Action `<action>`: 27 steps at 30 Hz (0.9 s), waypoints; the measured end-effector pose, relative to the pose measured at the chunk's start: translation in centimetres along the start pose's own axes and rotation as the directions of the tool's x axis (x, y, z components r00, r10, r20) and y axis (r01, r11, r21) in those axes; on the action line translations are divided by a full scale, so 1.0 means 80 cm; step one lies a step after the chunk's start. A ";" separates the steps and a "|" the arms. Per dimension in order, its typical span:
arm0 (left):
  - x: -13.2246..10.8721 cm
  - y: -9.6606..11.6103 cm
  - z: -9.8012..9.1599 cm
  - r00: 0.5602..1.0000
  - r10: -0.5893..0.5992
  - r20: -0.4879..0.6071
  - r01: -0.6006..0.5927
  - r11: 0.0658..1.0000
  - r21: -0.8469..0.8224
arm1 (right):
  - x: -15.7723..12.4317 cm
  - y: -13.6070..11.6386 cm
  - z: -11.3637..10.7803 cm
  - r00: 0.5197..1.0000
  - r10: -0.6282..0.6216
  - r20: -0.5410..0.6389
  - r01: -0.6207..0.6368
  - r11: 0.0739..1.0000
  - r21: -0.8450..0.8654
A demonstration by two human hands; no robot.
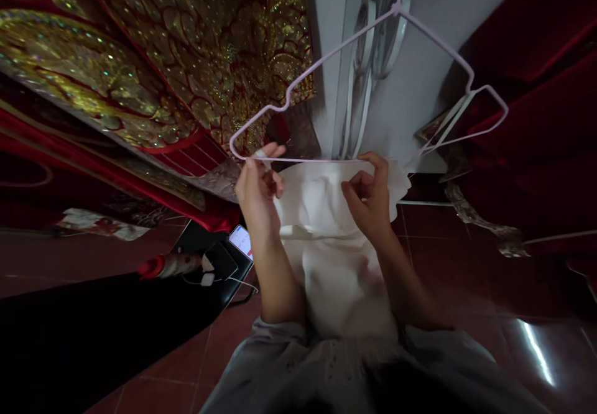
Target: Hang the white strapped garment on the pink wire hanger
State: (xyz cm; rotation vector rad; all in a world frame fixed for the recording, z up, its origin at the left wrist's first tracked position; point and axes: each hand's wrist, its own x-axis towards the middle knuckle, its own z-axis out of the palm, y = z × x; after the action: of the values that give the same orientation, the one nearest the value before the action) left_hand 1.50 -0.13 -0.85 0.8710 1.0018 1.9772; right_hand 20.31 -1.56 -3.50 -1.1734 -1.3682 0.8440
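Note:
A pale pink clothes hanger (333,59) hangs in front of me. White straps (445,122) loop over its right shoulder. A white garment (317,206) with a wavy edge spreads below the lower bar. My left hand (261,193) is at the bar's left end, with the bar between thumb and fingers. A small white band shows at its fingers; I cannot tell whether it is a strap or a dressing. My right hand (370,193) is curled near the middle of the bar, its index finger against it. Whatever its fingertips may pinch is hidden.
Gold-sequined red cloth (261,41) hangs at the left, dark red cloth (550,109) at the right. White scrolled metalwork (361,78) stands behind the hanger. On a black bench (181,289) lie a lit phone (240,240), a red-capped bottle (170,265) and a white charger (208,279).

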 end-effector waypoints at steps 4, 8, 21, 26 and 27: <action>-0.017 0.005 0.030 0.995 -0.004 0.095 0.012 0.996 -0.085 | -0.007 -0.019 -0.016 0.998 -0.022 0.064 0.016 0.996 0.088; -0.013 0.010 0.033 0.996 0.002 0.087 0.005 0.997 -0.081 | 0.009 -0.021 -0.051 0.912 -0.195 -0.362 0.239 0.968 0.081; 0.000 0.003 0.024 0.994 -0.020 0.106 0.023 0.999 -0.026 | 0.077 -0.067 -0.135 0.965 -0.101 -0.241 0.099 0.995 -0.021; 0.000 0.008 0.020 0.990 -0.030 0.136 0.030 1.000 0.003 | 0.123 -0.011 -0.168 0.785 -0.346 -0.514 0.370 0.927 -0.061; 0.000 0.009 0.020 0.992 -0.046 0.122 0.045 0.999 0.010 | 0.129 0.008 -0.176 0.725 -0.383 -0.572 0.371 0.917 -0.145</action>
State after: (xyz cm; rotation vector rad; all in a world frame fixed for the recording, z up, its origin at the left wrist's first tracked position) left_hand 2.59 0.09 0.54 0.9529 0.9509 1.8603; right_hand 35.07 6.68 0.95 -1.0006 -1.0278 0.1324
